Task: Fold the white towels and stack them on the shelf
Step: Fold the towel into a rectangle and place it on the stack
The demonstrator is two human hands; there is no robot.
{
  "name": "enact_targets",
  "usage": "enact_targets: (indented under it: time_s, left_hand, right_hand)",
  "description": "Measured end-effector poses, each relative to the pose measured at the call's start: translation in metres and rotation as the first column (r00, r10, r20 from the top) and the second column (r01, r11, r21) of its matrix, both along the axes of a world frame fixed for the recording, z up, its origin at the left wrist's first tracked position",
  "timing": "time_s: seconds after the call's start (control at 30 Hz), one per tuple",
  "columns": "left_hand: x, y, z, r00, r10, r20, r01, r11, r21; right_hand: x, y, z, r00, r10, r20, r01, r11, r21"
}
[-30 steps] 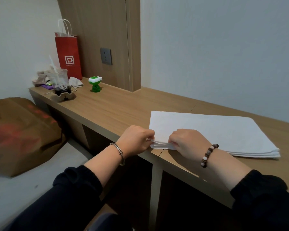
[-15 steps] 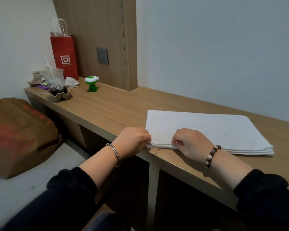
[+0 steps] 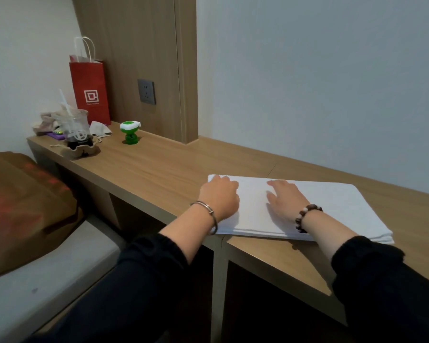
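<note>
Now: one white towel [image 3: 332,206] lies folded into a flat, layered rectangle near the front edge of the long wooden surface [image 3: 159,169], its long side running left to right.

Left hand [image 3: 218,196] lies palm down on the towel's left end. Its fingers reach toward the far corner, lightly bent, pinching nothing that shows. Right hand [image 3: 285,196] is flat on the top layer just beside it, fingers spread. Both appear to press down.

Step in hand, as I judge it: smoothing and setting the fold. Stacked edges show along the front, so folding of this piece looks done or nearly so. Only one towel is in view.

Next move likely calls for getting both hands under the bundle and lifting it level so the layers do not slip. Which shelf is meant is unclear; open compartments [image 3: 270,305] sit below the surface, dark inside, contents not visible.

Around, at the far left end and well apart from the towel:
- red paper bag [image 3: 89,92]
- clear plastic cup [image 3: 73,127] with a straw
- small green-and-white plastic object [image 3: 130,132]

A wall socket [image 3: 146,91] sits on the wood panel. A brown paper bag [image 3: 22,206] rests on the bed [image 3: 47,280] at left. None of it touches the towel or lies in the hands' way.
</note>
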State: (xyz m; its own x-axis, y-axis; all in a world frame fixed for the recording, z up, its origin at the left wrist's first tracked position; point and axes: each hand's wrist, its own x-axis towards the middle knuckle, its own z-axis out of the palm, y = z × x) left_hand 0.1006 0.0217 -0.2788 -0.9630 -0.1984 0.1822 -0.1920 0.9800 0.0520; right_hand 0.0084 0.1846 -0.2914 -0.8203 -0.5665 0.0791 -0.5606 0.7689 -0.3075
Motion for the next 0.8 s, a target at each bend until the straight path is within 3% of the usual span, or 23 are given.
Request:
enact_targets:
  time_s: [0.07,0.1,0.2,0.47,0.63,0.8]
  left_hand:
    - [-0.016,0.013,-0.015,0.993,-0.025,0.113,0.022,0.999,0.025]
    - [-0.021,0.016,-0.022,0.986,-0.027,0.167,0.021,0.999,0.04]
    - [-0.029,0.014,-0.041,0.973,0.014,0.232,-0.032,0.997,0.073]
    - [-0.018,0.008,-0.043,0.984,0.096,0.149,-0.11,0.99,0.089]
    - [-0.013,0.018,-0.034,0.958,0.181,0.222,-0.2,0.977,0.069]
    - [-0.041,0.042,-0.004,0.933,0.137,0.333,-0.182,0.977,0.11]
  right_hand:
    - [-0.006,0.002,-0.015,0.999,-0.041,-0.001,0.04,0.969,0.243]
    - [-0.008,0.004,-0.021,0.999,-0.047,0.011,0.042,0.957,0.286]
    - [-0.016,0.011,-0.029,0.998,-0.058,0.014,0.052,0.956,0.29]
    - [-0.041,0.067,-0.028,0.969,-0.246,0.016,0.233,0.933,0.275]
    - [-0.041,0.095,-0.021,0.937,-0.348,0.035,0.319,0.892,0.322]
    - [-0.033,0.054,-0.011,0.969,-0.244,0.048,0.219,0.929,0.298]
